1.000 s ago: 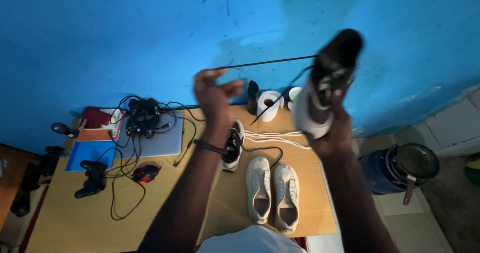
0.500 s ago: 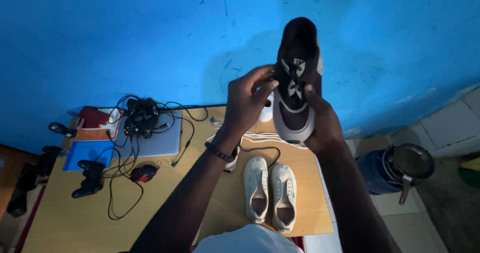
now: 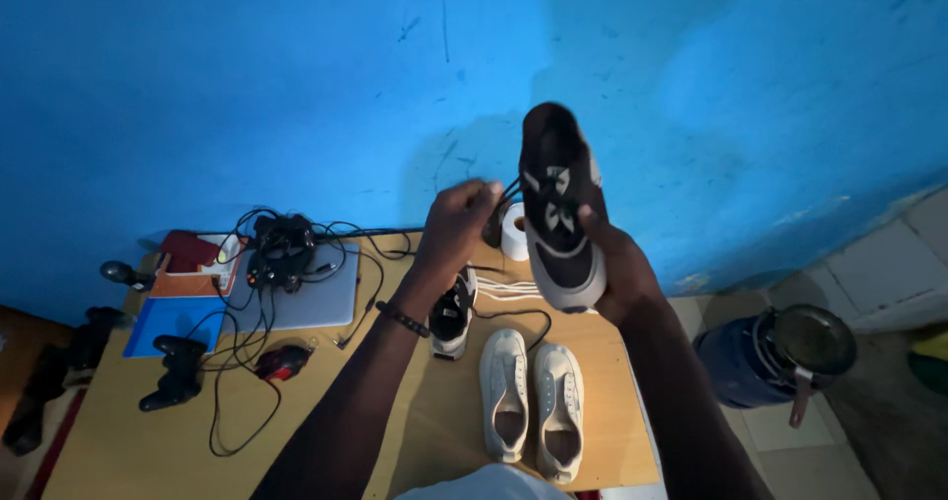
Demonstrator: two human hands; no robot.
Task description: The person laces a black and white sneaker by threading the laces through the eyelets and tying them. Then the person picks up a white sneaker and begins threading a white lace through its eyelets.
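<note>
The right hand [image 3: 614, 268] grips a black and white sneaker [image 3: 558, 209] upright above the desk [image 3: 415, 431], fingers wrapped around its heel. The left hand [image 3: 456, 226] pinches its black lace [image 3: 506, 192] (fingertips closed), above two white shoes [image 3: 531, 401].

Dim bluish light, sharp (edges darker)

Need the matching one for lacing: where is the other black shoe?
In the head view, the other black shoe lies on the wooden table, below the left hand, left of the white shoes.
</note>
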